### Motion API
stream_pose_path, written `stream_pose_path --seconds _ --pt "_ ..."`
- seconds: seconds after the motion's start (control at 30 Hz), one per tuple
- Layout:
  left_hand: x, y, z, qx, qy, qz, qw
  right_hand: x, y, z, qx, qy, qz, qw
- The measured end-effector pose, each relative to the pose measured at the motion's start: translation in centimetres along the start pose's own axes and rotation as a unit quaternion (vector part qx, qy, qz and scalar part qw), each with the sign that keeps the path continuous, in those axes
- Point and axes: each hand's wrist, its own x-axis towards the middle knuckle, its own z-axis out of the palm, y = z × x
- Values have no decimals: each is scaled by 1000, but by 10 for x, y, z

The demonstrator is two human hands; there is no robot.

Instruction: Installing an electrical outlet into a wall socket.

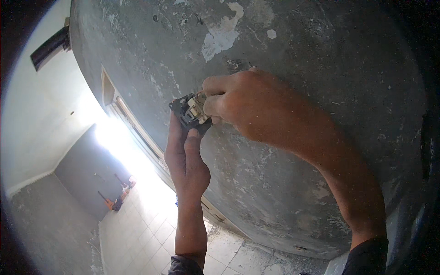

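A small electrical fitting with a black frame and cream inner parts (194, 111), like the back of a wall switch or socket, is held up close to the grey wall (284, 192). My left hand (188, 160) grips its black frame from below, thumb on the near side and fingers along the left edge. From the right, my right hand (245, 103) pinches at the fitting's right side with thumb and fingers closed. Whatever those fingertips hold, perhaps a wire or screw, is hidden behind them. A rough, broken patch (236, 64) shows in the wall just above my right hand.
Peeled white patches (220, 41) mark the wall. A doorway frame (137, 126) and bright light lie to the left. Orange-and-dark tools (114, 203) stand by the far wall on the tiled floor (137, 238). Dust and debris (270, 263) lie along the wall's foot.
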Motion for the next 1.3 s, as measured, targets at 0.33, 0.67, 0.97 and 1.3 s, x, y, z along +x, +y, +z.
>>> stream_pose_path --seconds 0.33,0.67,0.97,1.3 --pt "2 3 -2 -63 -15 -39 997 2 15 7 123 85 -24 988" --pt "-1 -15 -5 -35 -56 8 998 -12 9 14 61 189 -17 980" --pt "0 -16 -12 -8 -69 43 997 -12 -5 14 -71 167 -47 982" --pt "5 -26 -14 -74 -84 77 991 -7 -4 8 -43 121 -29 991"
